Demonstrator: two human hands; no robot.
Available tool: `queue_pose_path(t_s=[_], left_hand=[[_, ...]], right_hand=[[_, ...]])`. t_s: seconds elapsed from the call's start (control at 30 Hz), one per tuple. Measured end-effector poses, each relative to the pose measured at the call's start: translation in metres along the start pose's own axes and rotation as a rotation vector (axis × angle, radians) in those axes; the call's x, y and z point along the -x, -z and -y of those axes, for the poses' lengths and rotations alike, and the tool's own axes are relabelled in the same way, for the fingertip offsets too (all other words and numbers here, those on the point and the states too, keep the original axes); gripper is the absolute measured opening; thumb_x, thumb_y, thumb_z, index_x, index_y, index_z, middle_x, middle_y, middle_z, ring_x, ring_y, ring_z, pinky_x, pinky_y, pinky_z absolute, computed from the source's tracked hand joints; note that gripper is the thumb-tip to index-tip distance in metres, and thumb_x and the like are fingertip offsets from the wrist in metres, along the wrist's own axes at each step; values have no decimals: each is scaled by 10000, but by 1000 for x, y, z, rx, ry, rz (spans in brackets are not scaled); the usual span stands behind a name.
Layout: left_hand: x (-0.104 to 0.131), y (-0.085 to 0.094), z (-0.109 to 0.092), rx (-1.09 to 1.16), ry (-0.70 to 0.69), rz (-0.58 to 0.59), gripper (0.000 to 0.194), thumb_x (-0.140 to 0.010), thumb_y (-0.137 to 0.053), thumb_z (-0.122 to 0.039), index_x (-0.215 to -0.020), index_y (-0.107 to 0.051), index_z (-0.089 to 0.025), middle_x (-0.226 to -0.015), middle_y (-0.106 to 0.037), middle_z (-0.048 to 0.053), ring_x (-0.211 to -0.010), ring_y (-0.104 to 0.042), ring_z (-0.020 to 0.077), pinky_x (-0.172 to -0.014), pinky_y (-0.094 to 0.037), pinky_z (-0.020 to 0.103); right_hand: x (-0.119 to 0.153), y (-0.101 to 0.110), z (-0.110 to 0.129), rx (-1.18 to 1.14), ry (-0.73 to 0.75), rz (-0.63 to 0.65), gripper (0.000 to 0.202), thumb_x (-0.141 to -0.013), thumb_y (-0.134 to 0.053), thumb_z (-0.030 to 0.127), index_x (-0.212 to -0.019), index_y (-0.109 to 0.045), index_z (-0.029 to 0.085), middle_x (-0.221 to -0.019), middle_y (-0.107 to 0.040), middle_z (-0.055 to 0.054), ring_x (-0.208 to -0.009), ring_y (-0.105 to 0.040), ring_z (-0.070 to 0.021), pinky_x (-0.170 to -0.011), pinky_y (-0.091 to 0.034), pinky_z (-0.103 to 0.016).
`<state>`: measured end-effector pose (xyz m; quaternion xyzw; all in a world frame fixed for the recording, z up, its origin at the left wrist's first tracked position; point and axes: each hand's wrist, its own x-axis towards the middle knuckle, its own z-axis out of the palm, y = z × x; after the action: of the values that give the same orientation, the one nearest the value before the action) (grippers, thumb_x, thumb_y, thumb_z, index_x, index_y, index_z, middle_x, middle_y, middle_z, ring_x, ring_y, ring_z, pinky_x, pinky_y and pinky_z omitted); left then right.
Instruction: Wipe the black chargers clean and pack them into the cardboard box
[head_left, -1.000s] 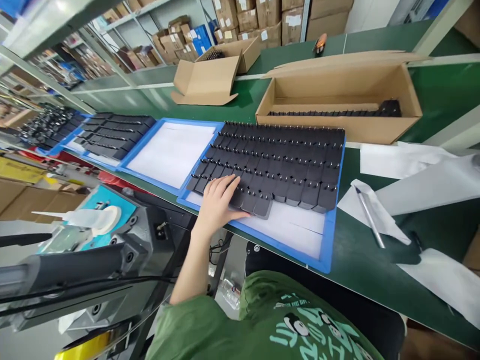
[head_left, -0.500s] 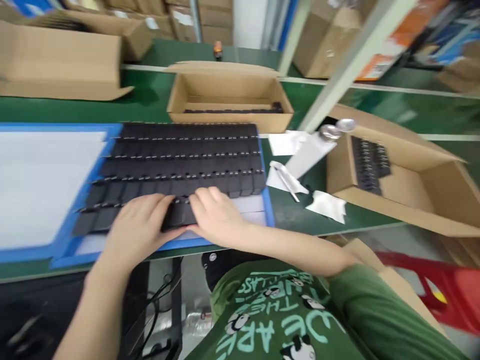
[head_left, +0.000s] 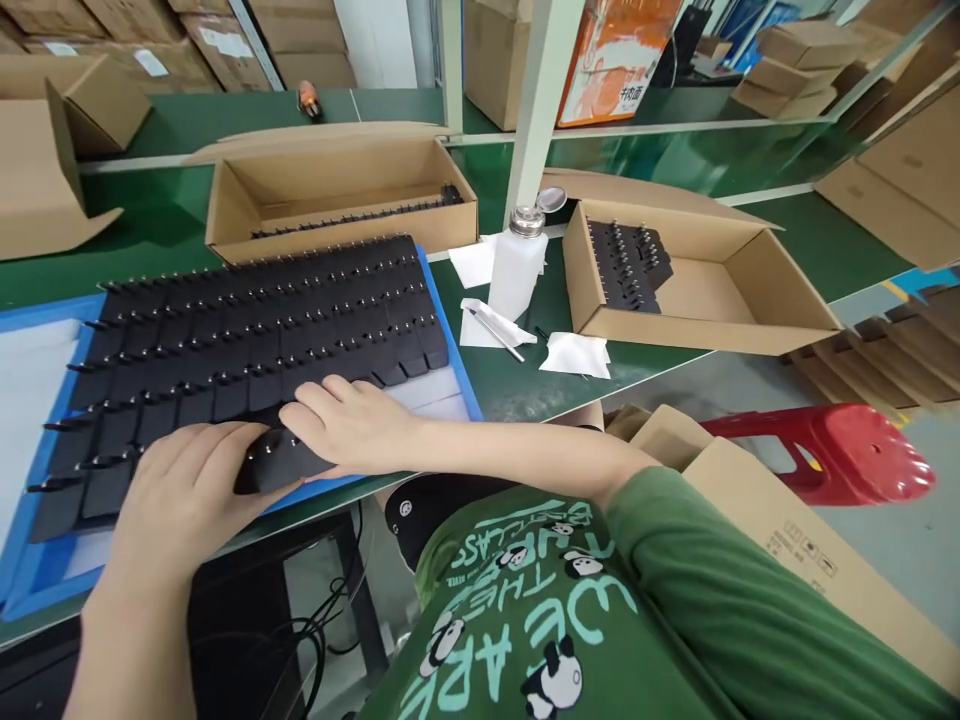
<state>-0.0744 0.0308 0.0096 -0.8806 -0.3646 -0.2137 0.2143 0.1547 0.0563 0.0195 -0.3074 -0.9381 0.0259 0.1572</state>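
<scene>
Rows of black blocks (head_left: 255, 330) with small metal pins cover most of a blue-rimmed tray (head_left: 454, 350). At the tray's near edge, my left hand (head_left: 184, 490) and my right hand (head_left: 349, 425) close in from both sides on a few black blocks (head_left: 281, 458) in the front row. Fingers and thumbs press on these blocks, and the two thumbs nearly meet along the front side. The ends of the row beside my left hand are partly hidden by it.
An open cardboard box (head_left: 345, 190) holding a row of black pieces stands behind the tray. To the right are a white bottle (head_left: 517, 262), tweezers (head_left: 495, 335) on white paper and another box (head_left: 712, 325) with black blocks. A red stool (head_left: 847, 455) stands beyond the bench edge.
The view has turned to the right, so the tray and hands appear further left and more of the right side shows. Both hands still hold the front blocks.
</scene>
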Motion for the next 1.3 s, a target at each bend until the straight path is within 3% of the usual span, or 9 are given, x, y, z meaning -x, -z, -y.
queue_pose_path(t_s=[0.17,0.3,0.43,0.57,0.73,0.9,1.07,1.17,1.3], left_hand=[[-44,41,-53,60,208,-12,446,-870,-728,-470,-1196,-585,-202,-1032,-691,104,-949,-681,339,-854,-531,478],[-112,32,-131,247,127,-56,531,-806,-789,-559,-1089,-598,-153,-944,-684,106,-832,-632,290,-724,-521,425],[-160,-9,-187,442,79,28,432,-774,-834,-386,-1015,-595,-118,-902,-693,128,-813,-616,300,-713,-538,428],[-166,-27,-206,482,74,55,426,-767,-832,-346,-1033,-573,-136,-904,-692,105,-795,-614,273,-678,-538,382],[-152,-2,-191,527,170,110,425,-839,-797,-386,-1081,-538,-151,-921,-664,80,-825,-596,240,-735,-519,353],[-120,26,-135,346,378,148,378,-862,-765,-413,-1091,-558,-195,-935,-643,57,-858,-620,245,-757,-517,355],[-81,3,-82,241,447,185,426,-784,-822,-312,-1116,-564,-242,-988,-676,52,-908,-672,277,-782,-565,383],[-73,-19,-76,308,393,191,442,-774,-836,-309,-1117,-566,-243,-990,-686,53,-914,-688,289,-794,-581,405],[-71,-29,-83,358,418,126,493,-735,-880,-316,-1115,-578,-225,-980,-677,63,-897,-687,293,-809,-577,429]], right_hand=[[44,74,-5,-6,23,-111,481,-925,-706,397,-1240,-517,87,-1204,-568,-142,-1061,-518,-282,-718,-515,-371],[129,120,-38,-80,-38,-155,532,-875,-729,537,-1130,-522,119,-1101,-603,-133,-1026,-559,-284,-818,-521,-407],[203,110,-77,-235,-333,-148,623,-680,-897,503,-1032,-479,207,-1022,-600,-72,-933,-600,-260,-763,-522,-380],[237,90,-86,-286,-392,-169,647,-685,-902,449,-1082,-447,216,-1055,-600,-82,-962,-617,-264,-770,-538,-379],[219,98,-76,-368,-339,-245,597,-750,-861,446,-1110,-444,218,-1068,-599,-76,-1009,-600,-251,-822,-531,-365],[138,81,-74,-464,-216,-306,602,-730,-870,491,-1077,-494,173,-1062,-602,-86,-994,-583,-250,-830,-539,-369],[72,40,-63,-317,-164,-103,630,-776,-832,520,-1128,-559,76,-1098,-610,-147,-977,-568,-290,-793,-551,-410],[77,41,-64,-257,-138,-61,565,-808,-822,467,-1122,-595,56,-1083,-619,-145,-990,-575,-280,-800,-553,-379],[144,65,-85,-188,-299,-304,447,-980,-615,475,-1238,-607,110,-1193,-667,-133,-1096,-609,-243,-901,-552,-347]])
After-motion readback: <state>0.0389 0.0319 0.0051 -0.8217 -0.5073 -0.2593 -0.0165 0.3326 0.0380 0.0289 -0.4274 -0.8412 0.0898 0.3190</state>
